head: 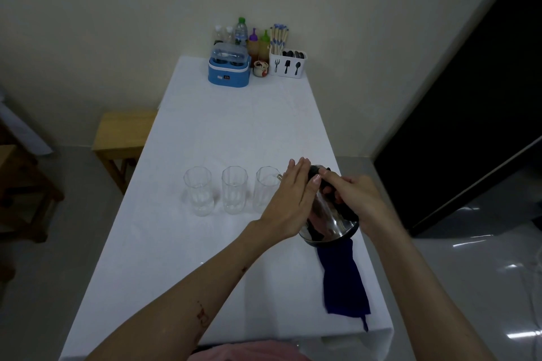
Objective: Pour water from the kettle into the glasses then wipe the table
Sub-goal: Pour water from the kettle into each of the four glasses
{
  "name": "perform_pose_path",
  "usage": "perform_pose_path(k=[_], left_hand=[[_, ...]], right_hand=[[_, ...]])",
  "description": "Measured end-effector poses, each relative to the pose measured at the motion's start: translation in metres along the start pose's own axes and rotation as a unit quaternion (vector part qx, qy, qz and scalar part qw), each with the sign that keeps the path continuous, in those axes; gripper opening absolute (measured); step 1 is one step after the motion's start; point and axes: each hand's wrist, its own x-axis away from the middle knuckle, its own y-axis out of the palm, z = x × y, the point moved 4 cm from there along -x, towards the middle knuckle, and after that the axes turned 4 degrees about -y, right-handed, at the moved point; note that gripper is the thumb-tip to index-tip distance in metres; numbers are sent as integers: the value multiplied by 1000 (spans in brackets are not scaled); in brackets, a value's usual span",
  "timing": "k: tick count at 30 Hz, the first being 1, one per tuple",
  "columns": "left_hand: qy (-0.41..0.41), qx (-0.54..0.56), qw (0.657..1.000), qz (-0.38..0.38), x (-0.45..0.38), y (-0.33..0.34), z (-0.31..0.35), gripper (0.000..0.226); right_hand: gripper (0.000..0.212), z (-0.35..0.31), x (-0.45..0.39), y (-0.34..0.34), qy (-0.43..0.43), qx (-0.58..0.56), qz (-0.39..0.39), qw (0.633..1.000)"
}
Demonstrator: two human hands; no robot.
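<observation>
Three clear glasses stand in a row on the white table point(205, 243): the left glass point(199, 192), the middle glass point(234, 190) and the right glass point(265, 187). A steel kettle point(331, 223) with a black lid and handle is tilted towards the right glass, its spout at that glass's rim. My right hand point(352, 196) grips the black handle. My left hand point(290, 199) lies flat with straight fingers against the kettle's side and lid. A dark blue cloth point(343, 281) lies on the table below the kettle.
At the table's far end stand a blue lidded container point(230, 69), several bottles point(242, 32), a small jar point(260, 69) and a white cutlery holder point(289, 63) with chopsticks. A wooden stool point(123, 133) stands left of the table. A dark doorway is on the right.
</observation>
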Motion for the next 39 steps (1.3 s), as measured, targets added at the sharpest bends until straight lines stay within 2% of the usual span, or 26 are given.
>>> perform_pose_path(k=[7,13,17,22,26,34,39], left_hand=[[3,-2,1000,-4,0,1,-1,54],[14,-21,999,-35,1,3,-5,68],[0,-11,999,-36,0,3,-2,62],[40,-55,997,-34,-3,3,-2,75],[46,-51,997,-31,-6,6,5,62],[124,-135,983,-10,-10,13,16,61],[148,-173,974,-2,-14,17,31,57]], right_hand=[[44,0,0,-1,1,0,6,1000],[44,1,1,-2,2,-6,10,1000],[45,1,3,-2,4,-11,15,1000],[47,8,8,-3,24,-55,48,997],[48,16,15,-3,52,-124,50,990],[55,35,14,-7,66,-232,37,970],[40,39,8,-25,56,-238,54,968]])
